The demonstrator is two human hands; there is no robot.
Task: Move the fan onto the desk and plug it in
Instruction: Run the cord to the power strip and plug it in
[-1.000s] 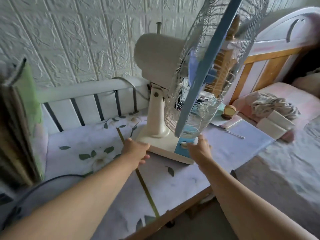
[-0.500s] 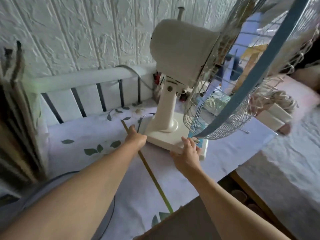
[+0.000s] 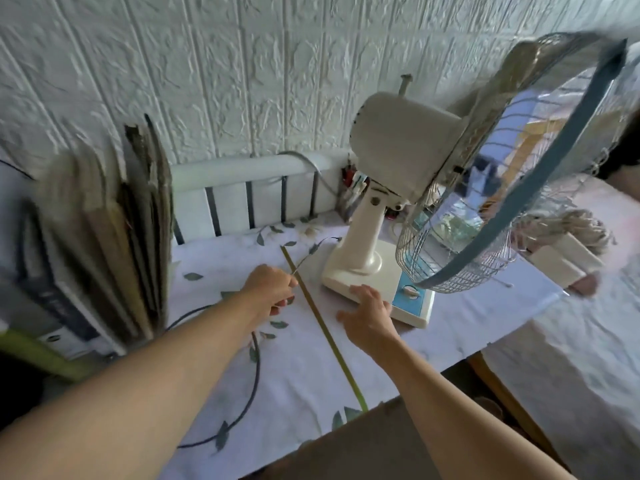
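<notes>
A cream table fan (image 3: 398,147) with a wire cage and blue rim stands on the desk (image 3: 311,382), which has a white cloth with leaf prints. Its base (image 3: 360,275) has a blue control panel at the front. The fan's dark cord (image 3: 311,251) runs from the back of the base to my left hand (image 3: 270,289), which pinches it just left of the base. From there the cord loops down across the cloth. My right hand (image 3: 369,315) rests with relaxed fingers against the near edge of the base. No plug or socket shows.
A stack of books and folders (image 3: 100,258) stands upright at the desk's left. A white slatted rail (image 3: 249,188) lines the back under the textured wall. A yellow-green strip (image 3: 325,330) crosses the cloth. A bed with bundled cloth (image 3: 568,237) lies to the right.
My left hand has left the fan's base and taken hold of the cord. My right hand has loosened on the front edge. The view has swung left, and the fan stands still.
</notes>
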